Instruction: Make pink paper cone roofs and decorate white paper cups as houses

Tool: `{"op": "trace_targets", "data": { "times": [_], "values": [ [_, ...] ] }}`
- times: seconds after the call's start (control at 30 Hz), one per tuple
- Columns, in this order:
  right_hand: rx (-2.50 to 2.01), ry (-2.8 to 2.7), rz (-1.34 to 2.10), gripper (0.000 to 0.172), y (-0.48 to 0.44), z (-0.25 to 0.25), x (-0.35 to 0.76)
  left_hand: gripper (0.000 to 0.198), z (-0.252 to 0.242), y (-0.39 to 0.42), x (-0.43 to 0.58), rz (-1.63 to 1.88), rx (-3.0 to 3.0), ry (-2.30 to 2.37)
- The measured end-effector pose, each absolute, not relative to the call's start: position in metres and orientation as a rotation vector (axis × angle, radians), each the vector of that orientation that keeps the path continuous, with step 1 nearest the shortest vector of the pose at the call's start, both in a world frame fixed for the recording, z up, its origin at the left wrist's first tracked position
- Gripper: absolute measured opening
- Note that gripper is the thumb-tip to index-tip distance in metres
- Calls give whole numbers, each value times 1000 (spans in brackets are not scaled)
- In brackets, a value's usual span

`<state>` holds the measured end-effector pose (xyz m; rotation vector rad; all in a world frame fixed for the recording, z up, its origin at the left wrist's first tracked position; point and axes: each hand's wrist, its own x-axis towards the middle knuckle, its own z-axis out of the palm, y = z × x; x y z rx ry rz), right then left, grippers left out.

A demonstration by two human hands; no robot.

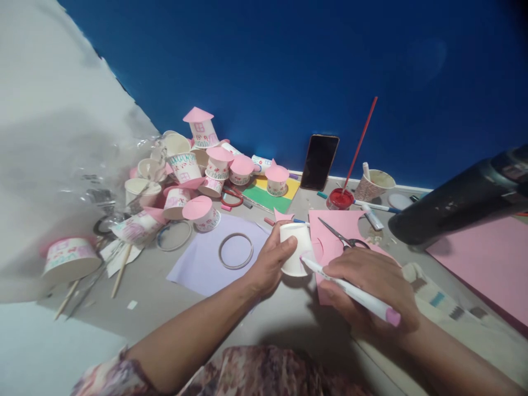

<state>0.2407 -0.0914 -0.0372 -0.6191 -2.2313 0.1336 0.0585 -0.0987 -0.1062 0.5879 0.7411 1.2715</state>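
My left hand (270, 261) is wrapped round a small white paper cup (296, 247) standing upside down on the grey table. My right hand (371, 289) grips a white marker with a pink end (350, 290); its tip touches the cup's side. Under the right hand lies a pink paper sheet (334, 225) with scissors (342, 237) on it.
A heap of decorated cups with pink roofs (206, 165) fills the left back. A lilac sheet (202, 258) carries a tape ring (236, 250). A phone (319, 161) leans on the blue wall. A red paint pot (340, 199), a cup (373, 185) and a dark tool (457, 203) stand at right.
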Motion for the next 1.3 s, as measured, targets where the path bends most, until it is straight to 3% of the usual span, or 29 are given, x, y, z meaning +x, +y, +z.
{"op": "trace_targets", "data": {
  "times": [0.43, 0.87, 1.3],
  "values": [
    [-600, -2191, 69, 19, -89, -35, 241, 53, -107, -99, 60, 1295, 581, 707],
    [-612, -2196, 69, 23, -87, -31, 244, 50, -106, -100, 58, 1289, 578, 710],
    [-610, -2158, 38, 12, -86, -33, 249, 47, -108, -97, 56, 1298, 499, 674]
  ]
}}
